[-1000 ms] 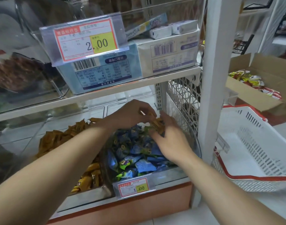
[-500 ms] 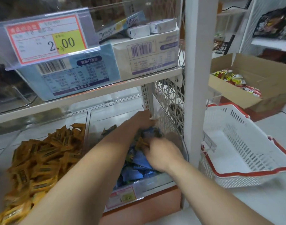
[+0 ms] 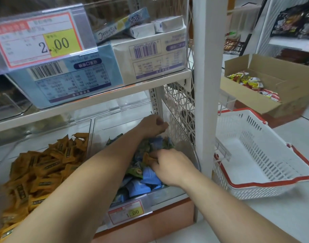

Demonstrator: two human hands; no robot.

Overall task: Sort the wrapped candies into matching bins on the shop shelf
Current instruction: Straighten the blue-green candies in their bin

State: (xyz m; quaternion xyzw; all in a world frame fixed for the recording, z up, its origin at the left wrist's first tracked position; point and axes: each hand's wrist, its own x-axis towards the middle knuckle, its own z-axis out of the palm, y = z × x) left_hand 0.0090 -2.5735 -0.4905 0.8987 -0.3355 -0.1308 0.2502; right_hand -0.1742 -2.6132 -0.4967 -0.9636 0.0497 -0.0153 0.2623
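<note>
Two clear bins sit side by side on the lower shelf. The left bin point(image 3: 89, 135) holds a heap of yellow-brown wrapped candies point(image 3: 43, 165). Blue and green wrapped candies point(image 3: 146, 178) fill the right bin point(image 3: 169, 193). Both my hands are inside the right bin. My right hand point(image 3: 171, 165) pinches a yellow-brown candy point(image 3: 147, 158) that lies among the blue ones. My left hand point(image 3: 152, 124) is curled at the back of that bin, against the mesh side; what it holds is hidden.
A white post point(image 3: 205, 102) and mesh panel point(image 3: 178, 109) bound the bin on the right. A white shopping basket with red trim point(image 3: 265, 165) stands on the floor beyond, with a cardboard box of snack packets point(image 3: 265, 85) behind it. Boxes fill the upper shelf point(image 3: 97, 99).
The view has shifted right and closer. My left hand moved deeper to the back of the right bin. My right hand stays low over the blue candies, pinching the yellow-brown one.
</note>
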